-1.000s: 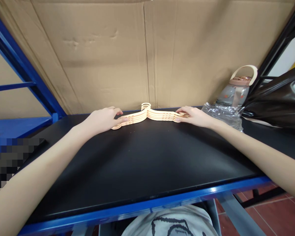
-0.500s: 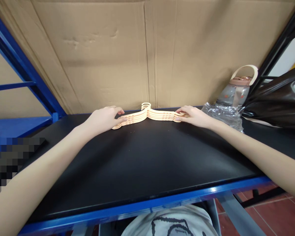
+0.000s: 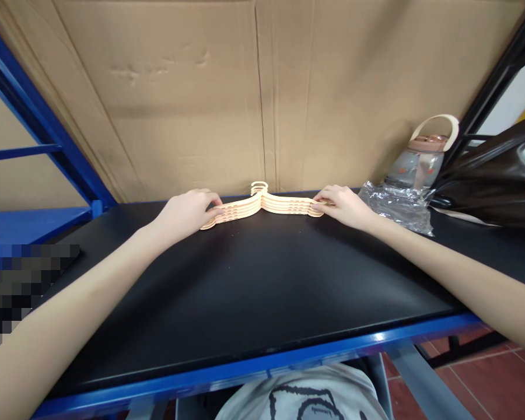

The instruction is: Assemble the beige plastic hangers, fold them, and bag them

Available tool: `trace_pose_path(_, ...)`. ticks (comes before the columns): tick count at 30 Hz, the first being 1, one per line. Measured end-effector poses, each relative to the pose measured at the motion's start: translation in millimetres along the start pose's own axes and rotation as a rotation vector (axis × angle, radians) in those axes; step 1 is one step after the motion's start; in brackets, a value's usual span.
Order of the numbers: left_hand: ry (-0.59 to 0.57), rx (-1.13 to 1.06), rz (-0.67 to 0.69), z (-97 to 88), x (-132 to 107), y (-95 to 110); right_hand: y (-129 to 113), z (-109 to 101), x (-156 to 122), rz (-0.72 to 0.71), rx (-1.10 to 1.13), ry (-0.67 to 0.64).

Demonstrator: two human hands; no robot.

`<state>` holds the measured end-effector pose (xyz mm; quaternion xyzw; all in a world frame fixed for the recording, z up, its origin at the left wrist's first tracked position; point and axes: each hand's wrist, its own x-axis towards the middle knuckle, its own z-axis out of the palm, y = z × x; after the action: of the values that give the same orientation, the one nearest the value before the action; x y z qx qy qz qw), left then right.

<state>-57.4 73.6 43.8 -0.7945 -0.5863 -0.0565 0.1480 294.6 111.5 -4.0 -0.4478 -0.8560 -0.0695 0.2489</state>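
Note:
A stack of several cream-coloured clothes hangers (image 3: 284,204) lies at the back of the black tabletop (image 3: 245,280), hooks pointing toward the cardboard behind. My left hand (image 3: 188,211) pinches the stack's left end between thumb and fingers. At the opposite end, my right hand (image 3: 343,205) grips the hangers in the same way, thumb in front and fingers behind. Both arms are stretched forward over the table. The outer tips of the hangers are partly covered by my fingers.
Cardboard (image 3: 179,105) stands upright along the back edge. To the right are crumpled clear plastic (image 3: 396,205), a water bottle (image 3: 420,160) with a looped handle, and a shiny dark brown bag (image 3: 490,181). Blue metal framing (image 3: 76,154) rises on the left.
The fingers of both hands have closed in on the ends of the hanger stack. The top hanger's hook has risen slightly; the stack otherwise stays in place.

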Motion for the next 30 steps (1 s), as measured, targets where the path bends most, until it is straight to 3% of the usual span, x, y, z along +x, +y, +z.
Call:
trace_pose_path(8,0.083,-0.005,-0.031,-9.0,-2.2,5.5,2.2,0.9,0.8,0.019,0.066,0.125)
trace_pose_path(15,0.123,-0.052,-0.087,-16.8,-6.4,17.3,-15.4,-12.5,-3.8,0.210,0.139,0.211)
trace_pose_path(18,0.141,-0.103,-0.081,-19.1,-8.6,24.0,-23.1,-20.0,-6.7,0.231,0.153,0.168)
trace_pose_path(22,0.137,-0.198,-0.033,-19.3,-12.7,36.1,-37.9,-23.7,-11.1,0.135,0.141,0.037)
trace_pose_path(30,-0.072,-0.160,0.163,-18.5,-25.6,65.7,-79.1,-30.2,-21.4,-0.037,0.210,-0.181)
